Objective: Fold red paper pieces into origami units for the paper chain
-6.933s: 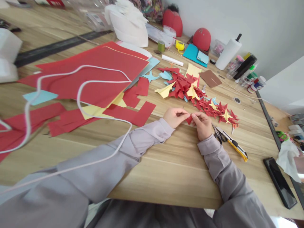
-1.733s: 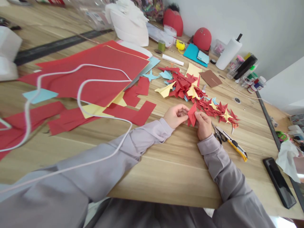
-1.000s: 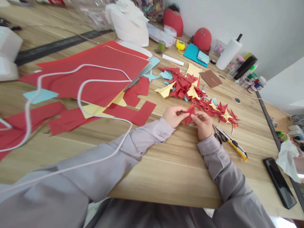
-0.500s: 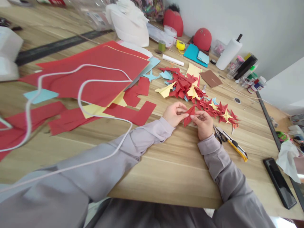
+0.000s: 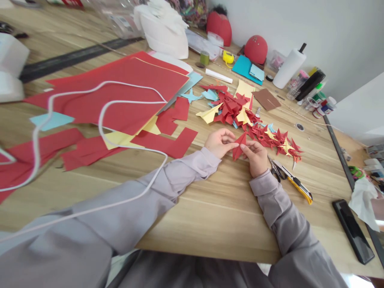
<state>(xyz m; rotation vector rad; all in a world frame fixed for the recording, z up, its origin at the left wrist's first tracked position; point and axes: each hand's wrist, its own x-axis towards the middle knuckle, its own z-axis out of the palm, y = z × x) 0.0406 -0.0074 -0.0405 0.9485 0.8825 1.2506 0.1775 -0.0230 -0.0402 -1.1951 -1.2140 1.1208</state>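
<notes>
Between my two hands is a folded piece of red paper (image 5: 240,146), diamond-like with pointed ends. My left hand (image 5: 220,143) pinches its left side between thumb and fingers. From the right, my right hand (image 5: 256,157) grips the other side, its thumb pressed on the paper. Just beyond lies a heap of folded paper pieces (image 5: 231,106), mostly red with some yellow and light blue. A row of red and yellow paper stars (image 5: 274,139) runs off to the right of it. The fingertips partly cover the paper's side corners.
Scissors (image 5: 278,171) and a yellow utility knife (image 5: 295,182) lie right of my right hand. A black phone (image 5: 353,231) rests near the right edge. Large red sheets (image 5: 120,92) lie at left, crossed by a white cable (image 5: 105,102). A white paper roll (image 5: 289,67) stands behind.
Almost nothing differs. My right hand has shifted very slightly left, and both hands still hold the red paper in the same spot.
</notes>
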